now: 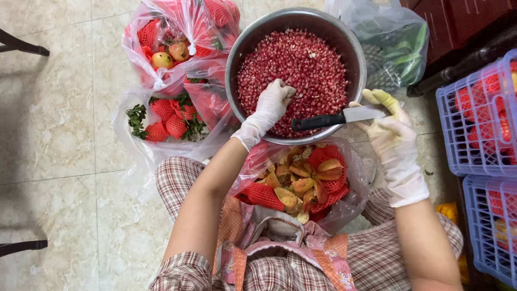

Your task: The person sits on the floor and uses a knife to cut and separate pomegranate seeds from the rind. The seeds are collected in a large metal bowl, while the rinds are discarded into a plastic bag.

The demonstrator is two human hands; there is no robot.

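Observation:
A large steel bowl (240,43) stands on the floor, filled with red pomegranate seeds (301,64). My left hand (272,105), in a white glove, rests fingers-down in the seeds at the bowl's near side. My right hand (390,132), gloved and stained yellow, pinches the blade of a black-handled knife (336,118) that lies across the bowl's near rim, handle pointing left. Between my knees sits a clear plastic bag (353,202) with pomegranate peels (301,186) and red foam nets.
Plastic bags with whole pomegranates (161,59) and red foam nets (167,121) lie to the left of the bowl. A clear bag with green contents (398,48) lies behind it on the right. Lilac plastic crates (474,124) stand at the right edge. Chair legs (24,47) reach in from the left.

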